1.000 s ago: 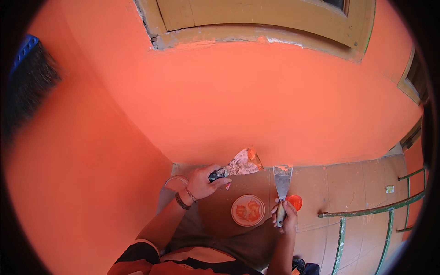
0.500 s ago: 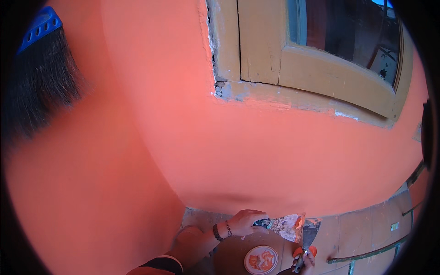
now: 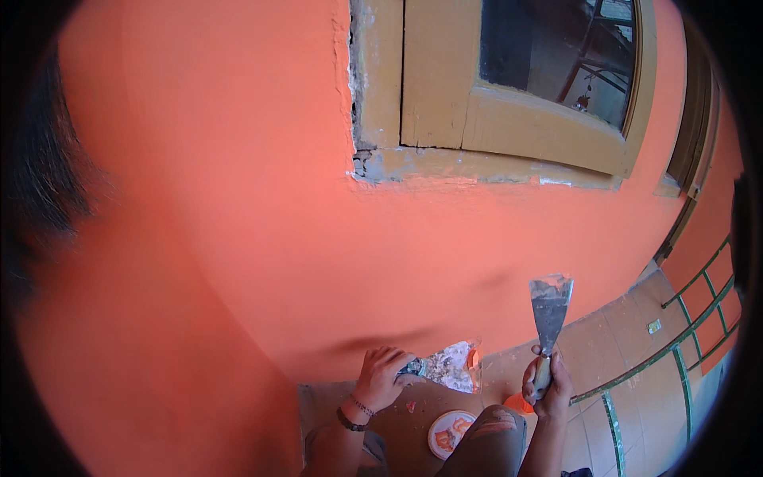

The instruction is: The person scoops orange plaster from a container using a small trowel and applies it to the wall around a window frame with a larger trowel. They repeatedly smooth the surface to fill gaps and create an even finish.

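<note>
My left hand (image 3: 380, 378) is closed around the handle of a putty knife (image 3: 453, 369). Its broad blade points right and is crusted with whitish and orange paint. To the right, my right hand (image 3: 548, 388) grips a second putty knife (image 3: 550, 314) by its pale handle, blade up. That blade is grey metal with an orange smear at its tip. Both blades are apart, in front of the freshly orange wall (image 3: 318, 262). Below them, a round white dish (image 3: 431, 439) with orange paint or filler sits on the floor, partly behind my knee.
A brown wooden window frame (image 3: 429, 95) with chipped edges is set in the wall. Dark brush bristles (image 3: 48, 159) hang close at the left. A green metal railing (image 3: 683, 378) runs along the right over the tiled floor (image 3: 612, 326). An orange object (image 3: 518, 404) lies behind my right wrist.
My right hand has lifted its putty knife up and away from the other blade. My left hand and its knife sit slightly further left, and the view has shifted.
</note>
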`<state>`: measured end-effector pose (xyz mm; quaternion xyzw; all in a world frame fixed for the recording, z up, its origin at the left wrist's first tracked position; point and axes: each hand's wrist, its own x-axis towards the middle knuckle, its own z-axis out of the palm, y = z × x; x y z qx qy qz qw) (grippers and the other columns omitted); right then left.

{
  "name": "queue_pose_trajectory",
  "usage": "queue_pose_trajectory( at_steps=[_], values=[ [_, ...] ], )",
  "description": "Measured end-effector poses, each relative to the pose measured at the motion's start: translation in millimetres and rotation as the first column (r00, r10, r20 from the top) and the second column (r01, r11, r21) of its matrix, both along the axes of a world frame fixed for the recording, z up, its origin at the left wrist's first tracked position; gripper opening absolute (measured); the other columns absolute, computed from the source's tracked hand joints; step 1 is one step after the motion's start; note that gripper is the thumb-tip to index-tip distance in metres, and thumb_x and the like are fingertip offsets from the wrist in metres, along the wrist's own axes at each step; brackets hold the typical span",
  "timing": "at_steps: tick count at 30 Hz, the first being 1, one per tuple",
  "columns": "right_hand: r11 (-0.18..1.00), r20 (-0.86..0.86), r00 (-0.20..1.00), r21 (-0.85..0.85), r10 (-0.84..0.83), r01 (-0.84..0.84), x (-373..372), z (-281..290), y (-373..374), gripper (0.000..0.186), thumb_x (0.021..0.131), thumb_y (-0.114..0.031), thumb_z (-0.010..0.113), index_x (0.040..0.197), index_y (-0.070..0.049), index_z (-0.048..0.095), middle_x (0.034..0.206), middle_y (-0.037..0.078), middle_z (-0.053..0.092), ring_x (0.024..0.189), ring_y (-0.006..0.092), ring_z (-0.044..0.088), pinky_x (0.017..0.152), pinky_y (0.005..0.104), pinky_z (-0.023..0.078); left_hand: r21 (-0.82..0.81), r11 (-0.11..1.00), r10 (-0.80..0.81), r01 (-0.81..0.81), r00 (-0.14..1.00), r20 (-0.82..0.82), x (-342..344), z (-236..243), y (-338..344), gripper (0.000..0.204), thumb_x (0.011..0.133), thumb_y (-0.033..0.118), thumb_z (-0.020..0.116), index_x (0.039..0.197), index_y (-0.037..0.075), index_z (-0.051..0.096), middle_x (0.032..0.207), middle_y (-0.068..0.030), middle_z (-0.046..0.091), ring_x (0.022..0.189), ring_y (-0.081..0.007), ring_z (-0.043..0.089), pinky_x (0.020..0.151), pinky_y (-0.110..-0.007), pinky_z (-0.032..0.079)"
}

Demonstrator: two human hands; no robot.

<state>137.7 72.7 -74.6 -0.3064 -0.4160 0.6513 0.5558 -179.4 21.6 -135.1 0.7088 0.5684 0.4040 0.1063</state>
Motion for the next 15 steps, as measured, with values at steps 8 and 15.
queue_pose_trajectory(
  at_steps=[8,15],
  values=[
    [0.893,0.121,0.906,0.159,0.405,-0.420,4,43,15,0.046,0.105,-0.034,0.044,0.122,0.007,0.056,0.079,0.014,0.063,0.047,0.0139,0.052,0.037,0.0236,0.038,0.077,0.993,0.090,-0.089,0.996,-0.010,-6,1,-14,0.032,0.074,0.015,0.076,0.102,0.002,0.067,0.092,-0.0095,0.063,0.092,-0.0303,0.057,0.086,-0.040,0.043],
    [0.912,0.230,0.894,0.055,0.384,-0.406,24,22,-12,0.049,0.103,-0.035,0.050,0.125,0.008,0.056,0.080,0.013,0.064,0.050,0.0133,0.054,0.038,0.0233,0.038,0.067,0.997,0.016,-0.034,0.967,0.255,3,-16,-10,0.031,0.075,0.006,0.070,0.105,-0.001,0.066,0.094,-0.0114,0.063,0.091,-0.0302,0.058,0.086,-0.040,0.045]
  ],
)
